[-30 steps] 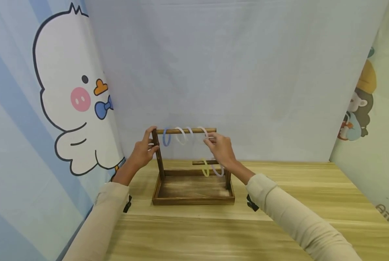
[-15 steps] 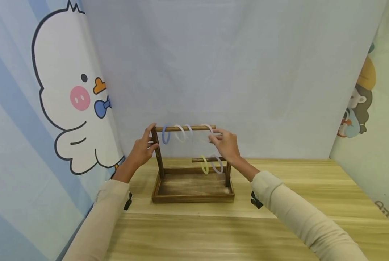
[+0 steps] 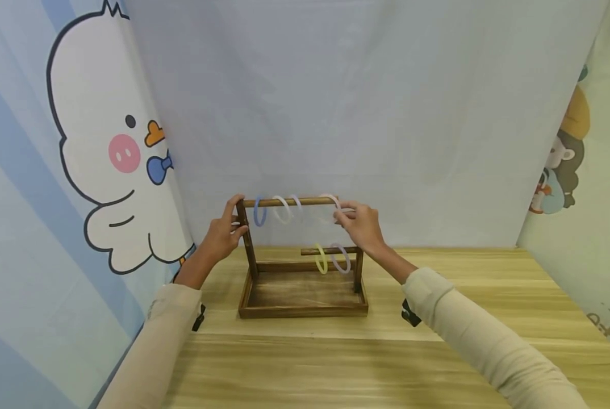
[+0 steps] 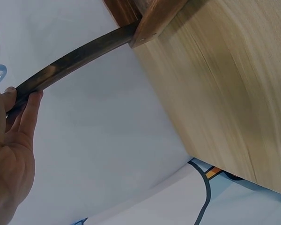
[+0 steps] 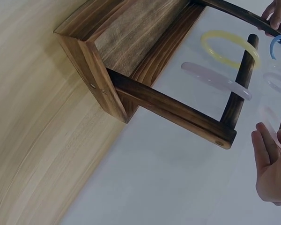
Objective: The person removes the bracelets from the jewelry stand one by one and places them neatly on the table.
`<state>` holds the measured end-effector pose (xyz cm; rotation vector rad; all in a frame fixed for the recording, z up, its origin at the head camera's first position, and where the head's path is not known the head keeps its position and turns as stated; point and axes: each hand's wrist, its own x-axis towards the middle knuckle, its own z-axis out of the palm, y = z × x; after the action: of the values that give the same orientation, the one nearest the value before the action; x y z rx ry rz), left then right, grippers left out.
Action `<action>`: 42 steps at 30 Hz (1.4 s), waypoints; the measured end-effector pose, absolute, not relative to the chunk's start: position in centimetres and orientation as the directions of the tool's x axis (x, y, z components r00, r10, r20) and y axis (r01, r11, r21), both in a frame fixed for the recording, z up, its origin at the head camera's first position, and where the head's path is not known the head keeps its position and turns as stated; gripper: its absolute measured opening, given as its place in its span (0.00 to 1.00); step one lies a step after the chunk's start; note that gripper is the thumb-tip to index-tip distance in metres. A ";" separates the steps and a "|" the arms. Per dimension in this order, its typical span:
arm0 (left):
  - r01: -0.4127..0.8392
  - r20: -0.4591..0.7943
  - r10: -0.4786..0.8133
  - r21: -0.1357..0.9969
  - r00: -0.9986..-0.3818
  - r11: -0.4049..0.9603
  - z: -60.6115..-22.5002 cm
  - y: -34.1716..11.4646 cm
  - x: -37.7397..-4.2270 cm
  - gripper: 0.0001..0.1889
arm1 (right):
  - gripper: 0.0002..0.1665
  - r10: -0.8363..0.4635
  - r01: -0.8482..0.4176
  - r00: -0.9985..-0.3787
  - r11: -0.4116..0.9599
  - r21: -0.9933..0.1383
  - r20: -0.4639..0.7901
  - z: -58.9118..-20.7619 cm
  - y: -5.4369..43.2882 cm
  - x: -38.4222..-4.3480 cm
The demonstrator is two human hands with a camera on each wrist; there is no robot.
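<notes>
A dark wooden bracelet stand has an upper bar (image 3: pixel 310 201) and a lower bar (image 3: pixel 307 251). My left hand (image 3: pixel 222 236) grips the top of its left post (image 4: pixel 79 57), thumb and fingers on either side. My right hand (image 3: pixel 363 227) pinches a pale pinkish bangle (image 3: pixel 330 196), which loops around the upper bar close to its free right end. Further left on that bar hang a blue bangle (image 3: pixel 257 215), a white bangle (image 3: pixel 287 211) and a pale lilac bangle (image 3: pixel 299 205). From the lower bar hang a yellow bangle (image 3: pixel 321 260) and a lilac bangle (image 3: pixel 343 260).
The stand's shallow tray base (image 3: pixel 303 312) rests on a wood-grain table (image 3: pixel 305 363). Behind it hangs a plain pale curtain (image 3: pixel 366 113). A cartoon-printed curtain (image 3: pixel 95 102) borders the left side, and a greenish printed curtain (image 3: pixel 601 199) the right.
My right hand has drawn the pale pinkish bangle rightward along the upper bar toward its free end. The left hand keeps its grip on the post.
</notes>
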<state>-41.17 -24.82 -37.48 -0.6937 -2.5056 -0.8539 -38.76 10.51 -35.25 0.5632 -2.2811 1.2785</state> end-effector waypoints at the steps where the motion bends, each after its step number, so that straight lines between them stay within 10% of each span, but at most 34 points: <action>1: 0.570 0.513 0.324 0.445 -0.795 0.691 -37.5 -24.8 -41.2 0.39 | 0.17 -0.127 -0.552 -0.813 0.482 -0.680 0.569 -35.2 10.6 -38.7; 42: 0.532 0.478 0.310 0.451 -0.822 0.717 -38.1 -24.0 -42.1 0.40 | 0.19 -0.133 -0.469 -0.876 0.461 -0.753 0.464 -36.3 14.8 -37.2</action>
<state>-42.15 -23.99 -38.05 -0.6526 -2.5532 -0.8344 -37.22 14.79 -36.29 0.5104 -2.3752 1.3811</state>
